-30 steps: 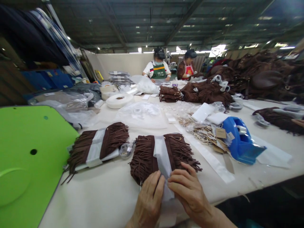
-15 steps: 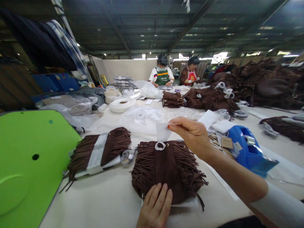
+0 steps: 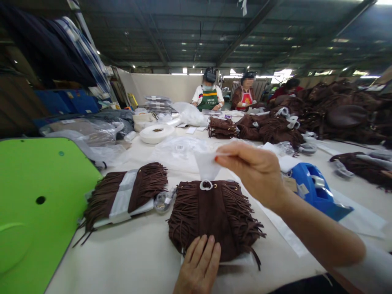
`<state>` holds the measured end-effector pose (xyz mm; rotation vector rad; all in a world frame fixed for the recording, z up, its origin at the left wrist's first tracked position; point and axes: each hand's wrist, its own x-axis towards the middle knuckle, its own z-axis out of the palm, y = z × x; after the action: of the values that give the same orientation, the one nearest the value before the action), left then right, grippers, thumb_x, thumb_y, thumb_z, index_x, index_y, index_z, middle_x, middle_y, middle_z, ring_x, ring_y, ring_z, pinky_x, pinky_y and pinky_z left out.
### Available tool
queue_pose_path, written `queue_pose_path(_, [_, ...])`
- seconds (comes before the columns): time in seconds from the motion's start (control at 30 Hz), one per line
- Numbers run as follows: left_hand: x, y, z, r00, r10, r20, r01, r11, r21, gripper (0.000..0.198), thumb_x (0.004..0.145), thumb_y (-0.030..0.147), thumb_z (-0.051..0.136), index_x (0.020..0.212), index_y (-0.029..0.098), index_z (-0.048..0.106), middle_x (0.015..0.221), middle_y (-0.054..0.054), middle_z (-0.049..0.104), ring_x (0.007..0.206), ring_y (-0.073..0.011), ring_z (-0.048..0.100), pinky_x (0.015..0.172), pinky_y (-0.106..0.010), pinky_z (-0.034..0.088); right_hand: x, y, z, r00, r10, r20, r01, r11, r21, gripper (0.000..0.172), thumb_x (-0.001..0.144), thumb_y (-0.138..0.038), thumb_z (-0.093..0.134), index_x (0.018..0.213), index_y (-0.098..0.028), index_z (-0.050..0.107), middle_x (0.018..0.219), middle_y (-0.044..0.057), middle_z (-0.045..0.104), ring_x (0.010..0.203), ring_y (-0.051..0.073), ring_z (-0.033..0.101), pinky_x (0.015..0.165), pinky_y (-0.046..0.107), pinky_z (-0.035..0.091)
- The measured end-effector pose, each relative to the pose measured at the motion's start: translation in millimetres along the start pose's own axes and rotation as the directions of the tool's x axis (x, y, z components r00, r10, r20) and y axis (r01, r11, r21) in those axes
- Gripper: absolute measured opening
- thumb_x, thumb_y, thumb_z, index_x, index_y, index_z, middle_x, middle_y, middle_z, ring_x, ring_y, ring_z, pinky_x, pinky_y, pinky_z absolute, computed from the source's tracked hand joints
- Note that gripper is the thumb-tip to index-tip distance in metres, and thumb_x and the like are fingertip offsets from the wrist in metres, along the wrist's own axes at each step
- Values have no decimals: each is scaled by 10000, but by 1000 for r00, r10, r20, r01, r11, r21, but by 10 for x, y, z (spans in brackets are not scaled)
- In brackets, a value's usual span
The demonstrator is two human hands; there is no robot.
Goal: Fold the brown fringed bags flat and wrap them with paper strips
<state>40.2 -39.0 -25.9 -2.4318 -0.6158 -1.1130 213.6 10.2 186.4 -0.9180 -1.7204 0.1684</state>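
Note:
A dark brown fringed bag [image 3: 214, 222] lies on the table in front of me, a white ring of wrapping [image 3: 206, 185] around a small part at its top edge. My left hand [image 3: 200, 261] rests flat on the bag's lower front, fingers stretched out. Above the bag's top edge, my right hand [image 3: 255, 169] pinches a thin white wrapping strip [image 3: 206, 164] between thumb and fingers. The strip hangs down behind the bag, where its lower end is hidden. To the left lies a second fringed bag [image 3: 105, 196] with a white band [image 3: 124, 196] around its middle.
A bright green board [image 3: 39, 204] stands at the left. A blue tape dispenser [image 3: 318, 190] sits at the right, and a small clear plastic bundle [image 3: 163, 202] lies between the bags. Farther back are a white roll [image 3: 157, 133], brown bags [image 3: 269, 128] and co-workers [image 3: 209, 96].
My right hand has come nearer and a little to the right, drawing the white strip with it. My left hand stays on the bag.

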Motion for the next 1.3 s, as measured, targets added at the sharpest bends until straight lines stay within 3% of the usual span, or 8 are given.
queue_pose_path(0.1, [-59,42,82,994,-78,-83,74,996,-47,392,861,78,275,1036,127,622,998,-80,668,1085,-202,537,1027,-359,349,-578,-184,-29,973,-34,227,23,998,50,151,892,-210,473,915,-220,621,851,45,667,804,150,630,696,244,517])
queue_pose_path(0.2, [-126,56,120,984,-127,-122,110,984,-139,369,868,117,278,1029,136,610,931,-93,669,1078,-207,542,976,-368,430,-1219,-173,67,926,-12,377,-37,992,124,198,922,-252,410,1021,-217,576,915,89,673,865,159,634,746,252,525])
queue_pose_path(0.3, [-174,52,71,989,-134,-55,123,979,-162,326,872,124,305,1056,62,566,993,-150,636,1113,-226,520,901,-348,501,-1719,-39,235,922,-50,385,3,992,123,210,927,-286,385,999,-199,562,856,98,684,827,168,642,732,263,528])
queue_pose_path(0.4, [-179,58,-11,969,-246,27,247,955,-163,293,837,40,351,1073,20,524,1126,-200,564,1167,-241,479,909,-349,503,-1989,62,371,935,-64,349,38,996,82,208,924,-258,376,955,-173,562,844,109,684,837,183,641,738,290,526])
queue_pose_path(0.5, [-134,52,-78,958,-285,35,287,945,-155,365,824,-23,329,1158,22,470,1214,-211,501,1206,-226,445,922,-322,494,-2080,71,424,944,-119,306,117,993,24,200,917,-198,372,943,-156,565,841,103,688,862,180,637,768,304,522])
queue_pose_path(0.7, [-20,-8,-168,983,-73,169,104,979,-178,386,877,47,320,1220,100,490,1227,-125,543,1264,-261,367,957,-393,470,-2148,14,354,923,-207,324,255,960,-112,262,899,-131,330,924,-112,590,879,107,702,910,190,636,869,328,497])
queue_pose_path(1.17, [20,-49,-209,976,5,219,37,982,-184,375,840,31,375,1167,112,539,1167,-93,605,1168,-243,462,904,-402,495,-2406,200,432,925,-255,282,316,927,-199,321,901,-96,291,904,-72,611,907,122,698,981,199,614,896,353,488])
queue_pose_path(1.3, [164,-114,-360,931,-55,360,200,903,-380,400,784,28,362,1124,119,551,1178,-87,594,1177,-208,445,920,-373,480,-2459,265,479,924,-265,275,324,925,-198,289,893,-79,329,905,-73,617,939,118,692,1020,197,592,911,352,479])
